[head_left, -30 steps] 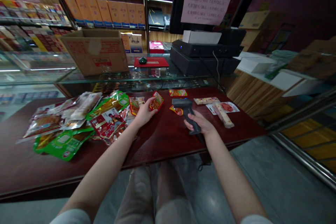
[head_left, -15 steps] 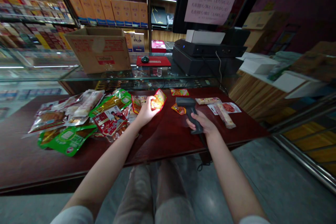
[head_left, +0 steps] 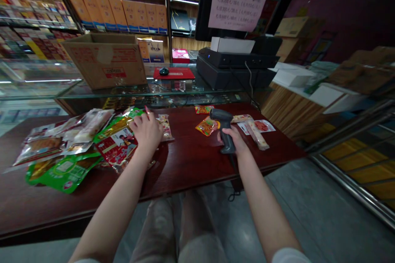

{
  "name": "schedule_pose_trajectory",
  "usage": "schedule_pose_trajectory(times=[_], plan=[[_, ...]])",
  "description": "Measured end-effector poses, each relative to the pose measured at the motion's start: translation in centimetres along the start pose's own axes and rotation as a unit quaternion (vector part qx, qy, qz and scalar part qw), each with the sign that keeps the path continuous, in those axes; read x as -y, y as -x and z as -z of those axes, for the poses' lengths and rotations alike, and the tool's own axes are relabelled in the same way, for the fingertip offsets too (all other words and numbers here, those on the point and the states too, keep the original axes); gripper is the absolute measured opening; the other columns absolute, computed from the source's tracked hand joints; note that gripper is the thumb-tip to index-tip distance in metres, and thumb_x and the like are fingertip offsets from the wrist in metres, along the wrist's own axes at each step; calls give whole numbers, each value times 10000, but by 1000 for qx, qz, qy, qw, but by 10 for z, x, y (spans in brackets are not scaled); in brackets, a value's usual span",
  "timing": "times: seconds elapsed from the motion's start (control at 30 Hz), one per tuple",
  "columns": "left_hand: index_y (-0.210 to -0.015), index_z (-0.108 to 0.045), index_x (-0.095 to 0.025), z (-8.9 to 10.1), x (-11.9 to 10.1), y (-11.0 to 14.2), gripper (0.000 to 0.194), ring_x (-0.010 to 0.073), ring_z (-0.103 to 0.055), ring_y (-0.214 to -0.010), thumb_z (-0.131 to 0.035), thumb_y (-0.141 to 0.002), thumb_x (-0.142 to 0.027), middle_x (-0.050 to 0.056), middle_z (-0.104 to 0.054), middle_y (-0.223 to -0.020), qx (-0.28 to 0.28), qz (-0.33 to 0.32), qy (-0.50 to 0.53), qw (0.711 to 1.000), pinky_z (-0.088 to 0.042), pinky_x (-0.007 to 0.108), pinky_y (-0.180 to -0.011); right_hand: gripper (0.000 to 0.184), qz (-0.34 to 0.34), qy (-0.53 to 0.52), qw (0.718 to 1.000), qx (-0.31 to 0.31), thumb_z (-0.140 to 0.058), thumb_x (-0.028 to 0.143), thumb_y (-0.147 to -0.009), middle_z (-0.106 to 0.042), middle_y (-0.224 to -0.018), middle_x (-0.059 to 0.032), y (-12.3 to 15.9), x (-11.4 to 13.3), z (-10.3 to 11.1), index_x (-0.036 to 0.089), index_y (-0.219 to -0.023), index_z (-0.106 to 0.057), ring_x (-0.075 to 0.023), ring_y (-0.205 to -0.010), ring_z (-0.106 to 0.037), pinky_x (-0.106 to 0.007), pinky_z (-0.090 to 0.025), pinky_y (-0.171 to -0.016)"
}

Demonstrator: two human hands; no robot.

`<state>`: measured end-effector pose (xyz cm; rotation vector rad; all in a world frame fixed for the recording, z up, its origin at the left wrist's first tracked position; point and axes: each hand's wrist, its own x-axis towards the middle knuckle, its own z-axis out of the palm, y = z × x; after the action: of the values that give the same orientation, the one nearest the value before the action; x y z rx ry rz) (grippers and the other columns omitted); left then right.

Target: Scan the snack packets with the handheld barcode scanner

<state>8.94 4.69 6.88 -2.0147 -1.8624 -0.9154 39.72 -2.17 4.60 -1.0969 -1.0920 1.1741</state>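
My right hand [head_left: 233,139] is wrapped round the grip of a dark barcode scanner [head_left: 222,125], which is held above the table with its head toward the left. Just left of the scanner lies a small orange-red snack packet [head_left: 205,126], with another snack packet [head_left: 204,109] behind it. My left hand [head_left: 146,131] is at the right edge of a heap of packs, fingers curled downward. A red tip shows above its knuckles, but its grasp is hidden. Beside it are a red pack [head_left: 119,146], a green pack [head_left: 72,172] and a pale speckled bar [head_left: 166,127].
More wrapped bars [head_left: 257,134] and a flat pack [head_left: 266,126] lie at the table's right. Behind the dark red table [head_left: 185,164] runs a glass counter with a cardboard box [head_left: 106,63], a mouse [head_left: 163,71] and a black till [head_left: 234,76]. The scanner's cable hangs down in front.
My left hand has moved left to the heap, and the snack packet it held now lies by the scanner. The scanner is still in my right hand, its head tilted more upward. The view has shifted slightly.
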Motion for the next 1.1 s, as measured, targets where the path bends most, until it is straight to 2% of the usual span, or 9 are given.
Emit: schedule_pose_trajectory(times=[0.13,0.2,0.27,0.4,0.5,0.57,0.67,0.8,1.1], plan=[[-1248,-589,-86,4,13,-3,445,475,-363,-1375,-437,-837,-160,268,-521,-1386,-10,2,-11,1000,-252,753,-1041,285,26,61,997,-51,-679,405,-703,-692,-662,-29,-6,10,21,198,-898,-652,-172,-604,-595,-266,-451,-548],[-1278,-589,-101,4,15,-5,469,442,-305,-1439,-398,-851,-124,253,-496,-1436,11,-49,2,999,-164,756,-1102,287,35,115,989,-83,-696,406,-689,-724,-757,-50,-10,19,40,200,-888,-670,-207,-721,-644,-278,-480,-604],[-1302,-594,-119,0,12,-6,485,387,-326,-1454,-384,-865,-114,226,-530,-1420,46,-121,23,991,-125,692,-1168,292,38,170,977,-121,-713,402,-676,-731,-792,-54,-15,29,63,200,-884,-679,-225,-778,-659,-278,-488,-611],[-1217,-668,-159,-11,0,-1,400,335,-484,-1364,-431,-897,-198,171,-638,-1310,113,-220,48,968,-134,587,-1219,262,1,200,961,-190,-675,436,-695,-636,-568,-22,-26,40,112,196,-799,-665,-188,-544,-581,-282,-438,-485],[-1123,-710,-173,-17,-3,2,354,333,-558,-1284,-427,-920,-241,167,-673,-1257,129,-236,41,962,-112,610,-1213,232,-61,193,954,-220,-669,416,-676,-550,-448,-9,-35,38,139,202,-644,-584,-157,-429,-502,-274,-384,-416],[-1103,-716,-185,-19,-3,3,347,323,-589,-1236,-425,-925,-245,157,-692,-1217,133,-237,40,962,-100,621,-1210,224,-108,161,948,-251,-646,401,-687,-556,-454,-11,-40,34,147,201,-623,-566,-145,-413,-497,-270,-391,-409],[-1093,-717,-216,-22,-1,4,335,310,-622,-1163,-430,-926,-253,130,-714,-1162,134,-231,42,963,-88,639,-1200,194,-153,120,943,-270,-636,377,-703,-584,-487,-7,-46,27,144,190,-672,-593,-138,-406,-505,-266,-412,-404],[-1091,-717,-227,-26,1,5,332,328,-621,-1129,-429,-930,-273,129,-716,-1145,138,-237,38,961,-103,677,-1174,183,-146,131,962,-192,-692,344,-680,-604,-506,2,-51,21,126,186,-726,-612,-148,-422,-530,-262,-431,-395],[-1109,-710,-234,-28,-5,5,346,357,-585,-1175,-418,-930,-279,142,-694,-1204,155,-247,14,956,-151,743,-1120,191,-103,113,982,-114,-730,322,-703,-656,-596,-12,-62,2,84,165,-796,-675,-135,-492,-574,-231,-446,-425]])
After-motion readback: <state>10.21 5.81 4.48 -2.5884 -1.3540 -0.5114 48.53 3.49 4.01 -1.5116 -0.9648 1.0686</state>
